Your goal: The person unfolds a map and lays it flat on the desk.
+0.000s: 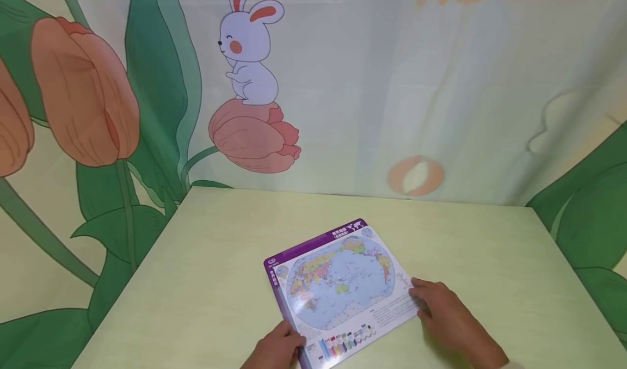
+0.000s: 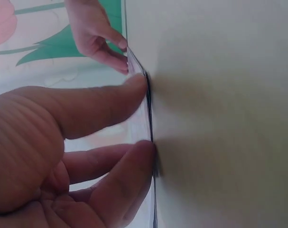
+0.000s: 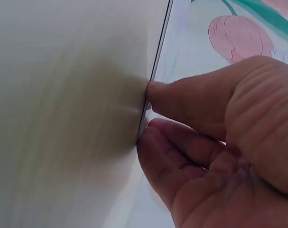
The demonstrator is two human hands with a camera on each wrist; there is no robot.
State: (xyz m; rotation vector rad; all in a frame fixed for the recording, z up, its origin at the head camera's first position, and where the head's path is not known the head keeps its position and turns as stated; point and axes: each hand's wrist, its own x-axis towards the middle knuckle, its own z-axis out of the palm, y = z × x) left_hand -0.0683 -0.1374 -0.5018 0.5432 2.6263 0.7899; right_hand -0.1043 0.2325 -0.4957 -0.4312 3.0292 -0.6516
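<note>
While the head view shows the world-map board [image 1: 338, 284] face, wrist views show its thin edge pinched by left hand [image 1: 276, 350] and right hand [image 1: 443, 312].

Head camera looks forward and down from above the near edge of the surface [image 1: 220, 282], taking in the whole top, the map board [image 1: 338, 282] and the printed backdrop [image 1: 441, 86] behind. Left wrist camera sits tight behind the left hand [image 2: 63, 142], facing along the board's thin edge, very close. Right wrist camera sits just as close behind the right hand [image 3: 219, 142], facing the opposite edge. All three share the board; the left wrist view also catches the right hand's fingers [image 2: 116, 45].
</note>
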